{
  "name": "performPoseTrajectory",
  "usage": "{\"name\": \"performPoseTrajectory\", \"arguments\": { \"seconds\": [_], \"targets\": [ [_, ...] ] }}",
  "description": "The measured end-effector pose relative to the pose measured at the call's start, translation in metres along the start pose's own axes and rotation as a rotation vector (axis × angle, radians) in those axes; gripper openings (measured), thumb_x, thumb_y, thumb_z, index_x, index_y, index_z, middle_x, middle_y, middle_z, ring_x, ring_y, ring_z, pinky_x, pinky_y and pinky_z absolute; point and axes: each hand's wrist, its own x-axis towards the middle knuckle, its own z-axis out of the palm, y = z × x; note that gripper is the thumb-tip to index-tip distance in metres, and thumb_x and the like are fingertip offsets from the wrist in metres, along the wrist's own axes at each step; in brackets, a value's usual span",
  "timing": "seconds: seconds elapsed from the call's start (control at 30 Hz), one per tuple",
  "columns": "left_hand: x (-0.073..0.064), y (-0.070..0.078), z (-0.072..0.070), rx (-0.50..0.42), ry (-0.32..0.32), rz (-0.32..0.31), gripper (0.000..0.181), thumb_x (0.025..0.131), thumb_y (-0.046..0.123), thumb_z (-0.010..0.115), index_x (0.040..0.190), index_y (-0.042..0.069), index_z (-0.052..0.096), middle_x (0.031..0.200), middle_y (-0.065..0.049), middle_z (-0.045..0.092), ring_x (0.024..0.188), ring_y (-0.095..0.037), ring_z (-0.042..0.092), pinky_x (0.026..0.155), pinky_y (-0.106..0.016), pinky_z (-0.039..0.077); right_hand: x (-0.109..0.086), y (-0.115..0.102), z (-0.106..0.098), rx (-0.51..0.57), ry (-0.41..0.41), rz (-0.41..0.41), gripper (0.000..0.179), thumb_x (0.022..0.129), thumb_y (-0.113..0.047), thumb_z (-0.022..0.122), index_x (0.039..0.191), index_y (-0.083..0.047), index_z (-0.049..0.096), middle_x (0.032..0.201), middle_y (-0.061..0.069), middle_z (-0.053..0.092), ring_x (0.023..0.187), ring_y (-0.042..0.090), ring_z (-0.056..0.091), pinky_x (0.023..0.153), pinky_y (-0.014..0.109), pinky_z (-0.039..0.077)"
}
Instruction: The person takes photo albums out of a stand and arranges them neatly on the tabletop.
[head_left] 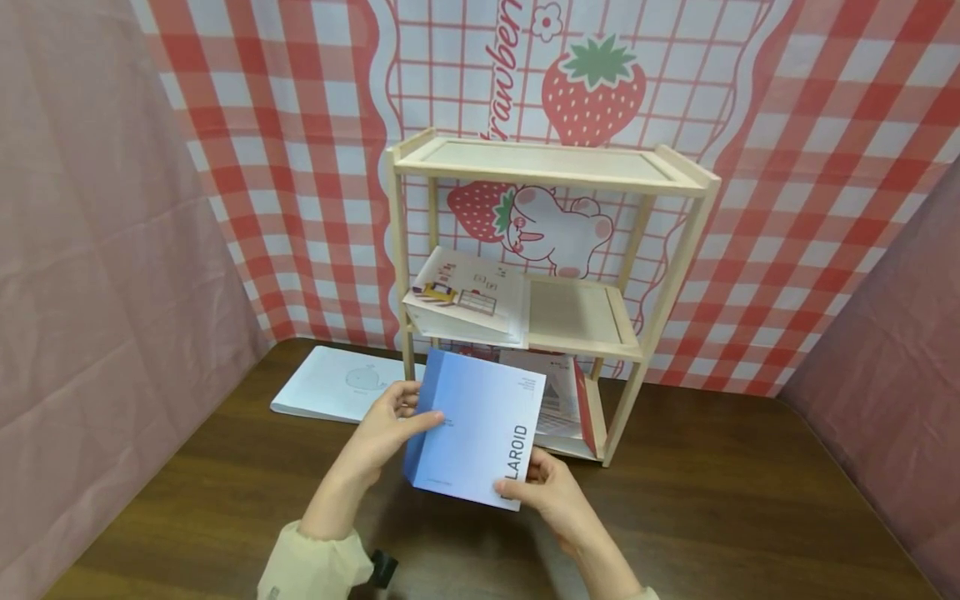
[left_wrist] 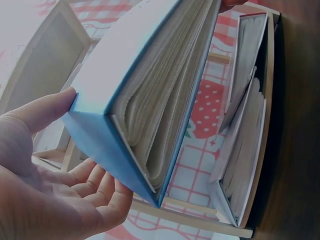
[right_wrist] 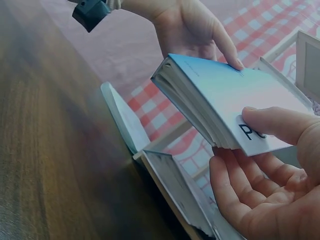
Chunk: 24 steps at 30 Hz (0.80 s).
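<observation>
A thick blue-and-white photo album (head_left: 480,417) is held up in front of the shelf, its cover facing up and dark lettering along the right side. My left hand (head_left: 384,435) grips its blue spine side, thumb on the cover and the other fingers under it, as the left wrist view also shows. At the lower right corner my right hand (head_left: 553,498) pinches the album between thumb on top and fingers below. In the right wrist view the thumb covers part of the lettering. The stacked pages (left_wrist: 160,95) show between the covers.
Behind the album stands a light wooden shelf (head_left: 555,173). Its middle tier bears a book with a yellow vehicle picture (head_left: 468,292); its lower tier holds more books (head_left: 558,400), partly hidden. A white book with a whale drawing (head_left: 337,379) lies on the dark wooden table (head_left: 712,500), left of the shelf.
</observation>
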Motion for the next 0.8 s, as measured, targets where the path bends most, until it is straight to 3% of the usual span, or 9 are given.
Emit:
{"name": "performPoseTrajectory", "arguments": {
  "seconds": [0.37,0.63,0.8],
  "targets": [
    [0.0,0.0,0.002,-0.024,0.023,-0.018,0.06,0.067,0.031,0.07,0.113,0.006,0.042,0.104,-0.012,0.05,0.091,-0.023,0.049,0.071,-0.035,0.044,0.0,0.006,0.006,0.032,-0.055,-0.014,0.052,0.072,-0.008,0.065,0.116,0.005,0.041,0.093,0.013,0.061,0.08,0.019,0.058,0.068,0.03,0.047],
    [0.0,0.0,0.001,-0.026,0.049,-0.035,0.061,0.066,0.031,0.071,0.114,0.006,0.042,0.104,-0.012,0.051,0.09,-0.022,0.05,0.069,-0.034,0.046,0.001,0.007,0.009,0.029,-0.046,0.0,0.05,0.072,-0.01,0.065,0.115,0.005,0.042,0.092,0.013,0.061,0.079,0.019,0.059,0.067,0.03,0.047],
    [-0.002,0.0,-0.003,-0.019,0.025,-0.054,0.059,0.068,0.03,0.07,0.113,0.005,0.042,0.104,-0.013,0.05,0.088,-0.021,0.05,0.069,-0.032,0.045,0.001,0.007,0.012,0.055,-0.049,0.004,0.047,0.075,-0.011,0.062,0.114,0.007,0.042,0.094,0.014,0.06,0.08,0.019,0.059,0.068,0.031,0.048]
  ]
}}
